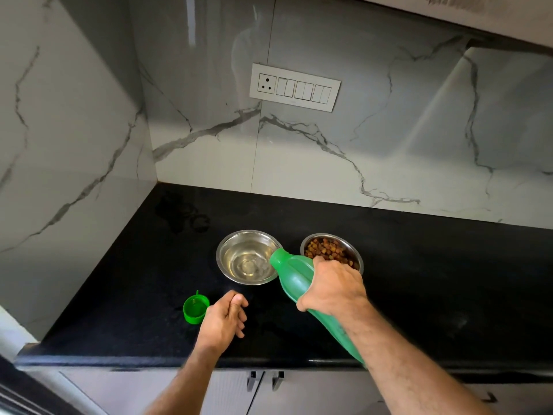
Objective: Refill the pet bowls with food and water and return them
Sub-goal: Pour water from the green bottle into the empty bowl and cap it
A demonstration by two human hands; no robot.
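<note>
Two steel bowls stand side by side on the black counter. The left bowl (236, 250) holds clear water. The right bowl (332, 250) holds brown kibble, partly hidden behind my right hand (335, 287). That hand grips a green plastic bottle (291, 271), tilted with its open mouth over the water bowl's right rim. The bottle's green cap (195, 309) lies open side up on the counter, front left. My left hand (224, 319) rests just right of the cap, fingers loosely curled, holding nothing.
The black counter (434, 280) fills a corner between marble walls at the left and back. A switch panel (294, 86) with a socket sits on the back wall. Grey cabinet doors with dark handles (264, 380) run below the counter's front edge.
</note>
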